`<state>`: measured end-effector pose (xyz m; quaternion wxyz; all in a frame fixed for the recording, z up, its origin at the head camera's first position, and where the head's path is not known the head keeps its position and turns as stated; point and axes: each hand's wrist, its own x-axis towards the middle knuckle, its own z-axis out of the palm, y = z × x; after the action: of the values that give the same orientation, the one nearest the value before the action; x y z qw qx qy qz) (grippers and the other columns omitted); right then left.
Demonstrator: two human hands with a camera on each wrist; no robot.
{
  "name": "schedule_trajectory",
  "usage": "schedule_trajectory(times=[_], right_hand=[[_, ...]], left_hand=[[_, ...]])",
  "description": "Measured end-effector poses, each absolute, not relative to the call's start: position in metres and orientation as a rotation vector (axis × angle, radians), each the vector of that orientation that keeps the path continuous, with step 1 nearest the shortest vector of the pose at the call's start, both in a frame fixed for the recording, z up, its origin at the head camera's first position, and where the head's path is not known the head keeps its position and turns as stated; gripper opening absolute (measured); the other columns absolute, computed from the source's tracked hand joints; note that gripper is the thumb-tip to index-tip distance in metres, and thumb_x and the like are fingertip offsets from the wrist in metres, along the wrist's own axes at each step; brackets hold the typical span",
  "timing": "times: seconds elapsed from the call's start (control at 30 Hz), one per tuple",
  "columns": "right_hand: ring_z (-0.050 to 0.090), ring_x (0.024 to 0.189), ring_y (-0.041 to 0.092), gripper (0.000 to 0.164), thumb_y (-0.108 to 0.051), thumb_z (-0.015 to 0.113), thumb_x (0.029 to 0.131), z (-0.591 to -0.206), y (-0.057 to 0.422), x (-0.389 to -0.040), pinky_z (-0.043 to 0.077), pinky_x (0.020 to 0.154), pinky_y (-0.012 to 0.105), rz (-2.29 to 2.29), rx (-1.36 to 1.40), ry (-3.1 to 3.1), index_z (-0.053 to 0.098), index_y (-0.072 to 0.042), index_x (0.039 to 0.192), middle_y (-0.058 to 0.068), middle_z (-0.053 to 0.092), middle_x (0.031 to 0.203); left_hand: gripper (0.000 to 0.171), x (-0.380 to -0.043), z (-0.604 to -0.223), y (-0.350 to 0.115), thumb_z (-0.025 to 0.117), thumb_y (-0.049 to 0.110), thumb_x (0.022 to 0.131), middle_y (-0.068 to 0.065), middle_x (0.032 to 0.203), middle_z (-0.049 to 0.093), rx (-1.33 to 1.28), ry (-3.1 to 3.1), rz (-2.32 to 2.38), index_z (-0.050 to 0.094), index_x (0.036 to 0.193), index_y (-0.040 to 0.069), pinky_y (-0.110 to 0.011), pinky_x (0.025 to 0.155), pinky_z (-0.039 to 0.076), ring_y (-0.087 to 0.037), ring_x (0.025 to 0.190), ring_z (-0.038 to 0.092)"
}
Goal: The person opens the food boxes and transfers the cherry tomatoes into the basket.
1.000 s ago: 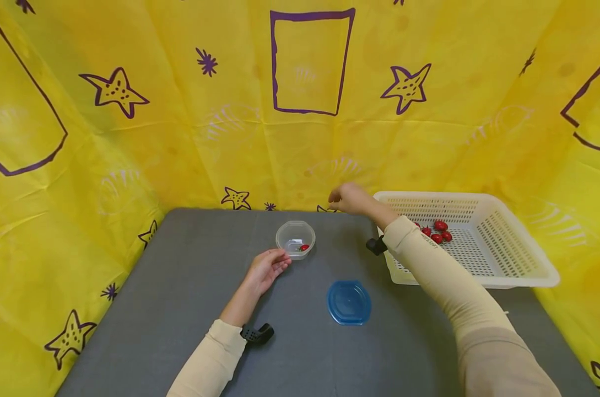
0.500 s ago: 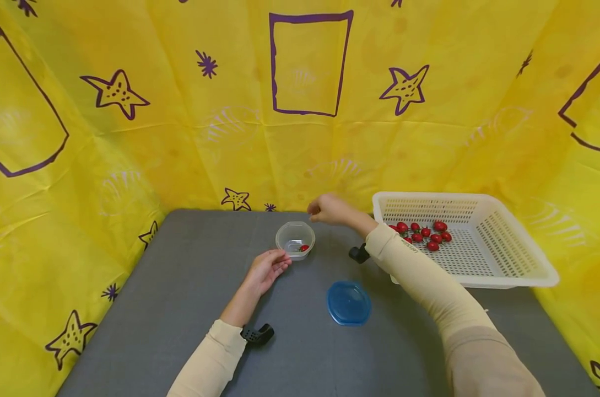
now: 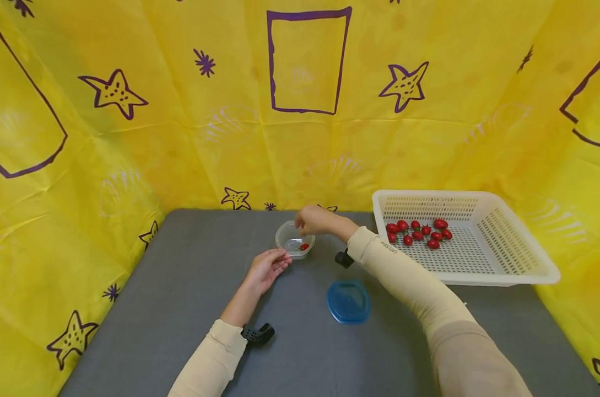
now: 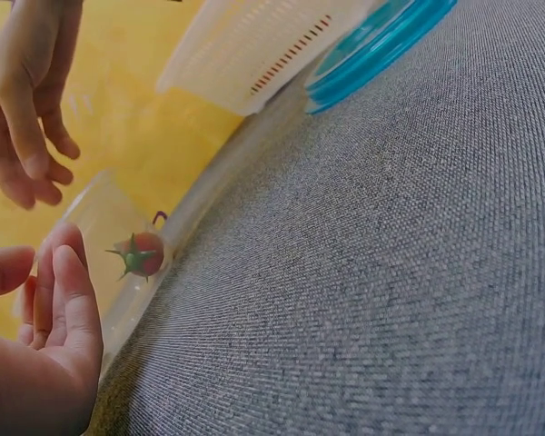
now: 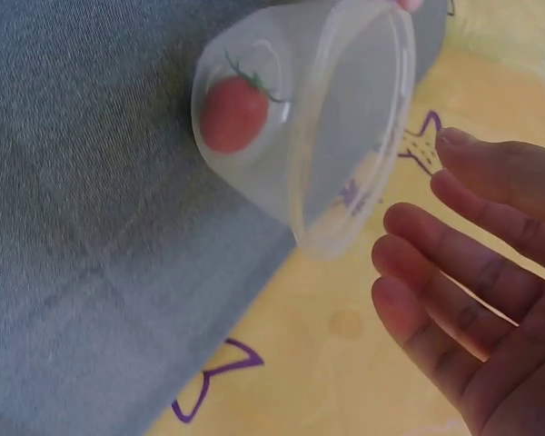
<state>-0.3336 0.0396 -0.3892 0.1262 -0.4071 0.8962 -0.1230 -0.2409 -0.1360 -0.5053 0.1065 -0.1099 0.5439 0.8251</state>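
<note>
A clear plastic tub (image 3: 284,236) stands on the grey cloth, with a single red cherry tomato (image 3: 304,247) and its green stem inside, seen also through the wall in both wrist views. My left hand (image 3: 266,270) is at the tub's near-left rim, thumb and fingers pinching it; part of this grip is hidden. Over the tub's far-right rim hovers my right hand (image 3: 318,219), fingers loosely bent. In the right wrist view, nothing shows between those fingers (image 5: 472,263), and they are apart from the tub.
A blue lid (image 3: 349,302) lies on the cloth in front of the tub. At the right stands a white slotted basket (image 3: 498,264) with several cherry tomatoes (image 3: 426,230) in its left part. Yellow patterned cloth (image 3: 300,154) hangs behind and at both sides.
From beside the basket, my right hand has moved left and slightly down to the tub, uncovering more tomatoes in the basket. My left hand and the tub have stayed put.
</note>
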Motion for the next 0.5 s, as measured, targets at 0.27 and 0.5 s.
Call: schedule_trajectory(times=[0.27,0.5], right_hand=[[0.063,0.095,0.025,0.026,-0.010,0.072,0.086,-0.405,0.026,-0.331,0.054,0.086,0.034,-0.317,-1.128,2.592,0.071,0.001,0.109,0.011,0.071,0.104],[0.060,0.092,0.024,0.022,-0.010,0.069,0.088,-0.419,0.016,-0.326,0.053,0.085,0.035,-0.280,-1.072,2.601,0.071,-0.001,0.108,0.011,0.070,0.102]], left_hand=[[0.008,-0.242,-0.504,-0.137,0.058,0.011,0.096,0.002,0.078,0.068,-0.304,1.594,2.437,0.059,0.099,0.003,-0.021,0.073,0.056,-0.009,0.074,0.068],[0.007,-0.245,-0.504,-0.135,0.052,0.008,0.099,0.001,0.076,0.067,-0.383,1.579,2.422,0.057,0.098,0.003,-0.021,0.071,0.055,-0.010,0.072,0.067]])
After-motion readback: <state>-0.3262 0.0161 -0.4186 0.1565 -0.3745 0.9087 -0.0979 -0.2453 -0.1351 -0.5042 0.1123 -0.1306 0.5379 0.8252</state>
